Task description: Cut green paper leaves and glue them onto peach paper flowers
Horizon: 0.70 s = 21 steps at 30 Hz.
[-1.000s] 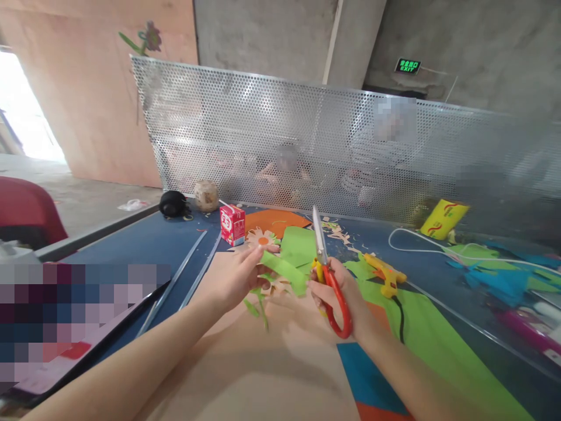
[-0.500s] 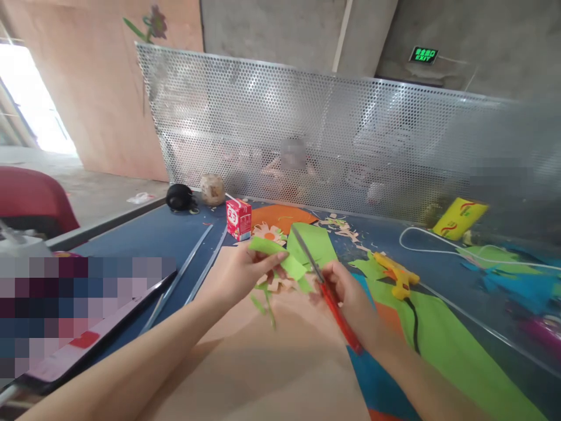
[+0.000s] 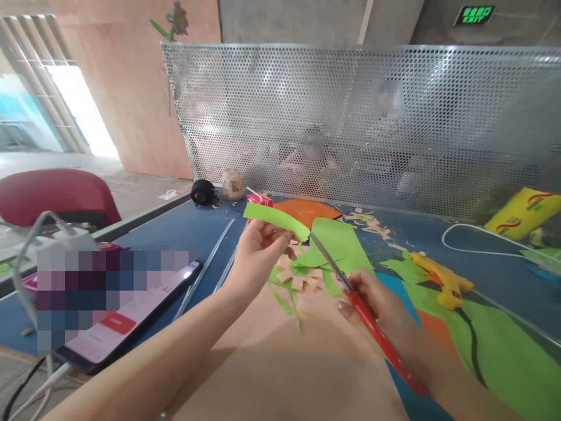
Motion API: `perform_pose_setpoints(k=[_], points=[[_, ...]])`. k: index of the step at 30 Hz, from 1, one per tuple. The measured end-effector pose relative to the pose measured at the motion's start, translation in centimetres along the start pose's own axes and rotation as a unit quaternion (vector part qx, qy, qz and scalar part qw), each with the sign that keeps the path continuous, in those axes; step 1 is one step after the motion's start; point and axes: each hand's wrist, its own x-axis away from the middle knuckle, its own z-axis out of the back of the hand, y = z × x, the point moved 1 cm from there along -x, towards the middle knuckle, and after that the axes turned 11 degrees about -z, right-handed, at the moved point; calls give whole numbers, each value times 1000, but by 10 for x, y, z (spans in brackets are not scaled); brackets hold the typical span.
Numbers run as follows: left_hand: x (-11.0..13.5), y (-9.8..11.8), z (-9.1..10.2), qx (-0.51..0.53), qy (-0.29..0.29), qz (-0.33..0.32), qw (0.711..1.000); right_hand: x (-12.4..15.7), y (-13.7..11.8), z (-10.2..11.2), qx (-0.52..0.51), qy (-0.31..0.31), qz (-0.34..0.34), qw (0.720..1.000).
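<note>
In my left hand (image 3: 259, 254) I pinch a curved strip of light green paper (image 3: 275, 220), held up above the table. A pair of scissors (image 3: 372, 321) with red handles is gripped in my right hand (image 3: 382, 304). The tips of its blades meet the right end of the strip; whether they cut into it I cannot tell. Below my hands lie a peach paper flower shape (image 3: 302, 278) and a green sheet (image 3: 348, 242). Thin green scraps (image 3: 283, 301) rest on a large peach sheet (image 3: 280, 374).
A yellow glue gun (image 3: 442, 280) lies at right on green sheets (image 3: 504, 333). A phone (image 3: 118, 327) with cables stands at left. Further back are a red drink carton (image 3: 260, 200), a jar (image 3: 232, 185), orange paper (image 3: 307, 211) and a perforated metal screen (image 3: 272, 105); people show behind it.
My left hand has raised the green strip, which now extends to the upper left. The scissors have moved with my right hand to the strip's right end. The view has shifted left.
</note>
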Motion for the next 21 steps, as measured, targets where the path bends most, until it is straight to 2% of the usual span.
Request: perform_pose_setpoints(k=[4,10,21], points=[[0,-1,3,-26,5,29,999,1,-2,0,-2,2,0,1000],[5,1,-2,-58,-26,74,995,1,-1,-5,-28,53,8,998],[14,3,-10,-11,-63,87,994,6,-8,-3,-61,17,34,997]])
